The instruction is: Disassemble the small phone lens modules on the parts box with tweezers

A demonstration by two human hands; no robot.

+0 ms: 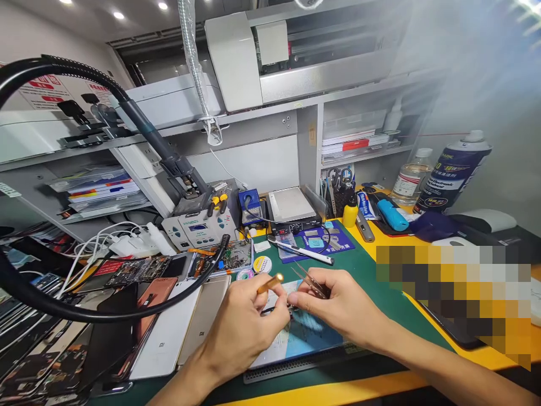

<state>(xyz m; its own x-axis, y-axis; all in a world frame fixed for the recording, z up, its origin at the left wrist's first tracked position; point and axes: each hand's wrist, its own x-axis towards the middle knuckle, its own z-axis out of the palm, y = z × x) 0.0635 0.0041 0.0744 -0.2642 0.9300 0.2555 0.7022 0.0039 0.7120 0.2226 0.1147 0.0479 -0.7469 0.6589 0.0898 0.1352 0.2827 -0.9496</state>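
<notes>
My left hand point(247, 316) is closed around a slim tool with a round gold-coloured handle point(270, 283); its kind cannot be made out, as the fingers cover the rest. A pair of metal tweezers point(309, 281) lies in the grip of my right hand point(344, 307), the points aimed up and away to the left. The thumb and fingertips of both hands come close together at a small dark part point(291, 308), largely hidden by them. Under the hands is a blue and white work pad point(315, 338), resting on the green mat point(389, 316).
Several phones point(159, 332) and bare boards lie at left, below a black hose point(139, 317) that loops across. A parts tray point(243, 256), a white pen-shaped tool point(310, 254) and a yellow bottle point(350, 213) stand or lie behind. A spray can point(454, 175) is at right.
</notes>
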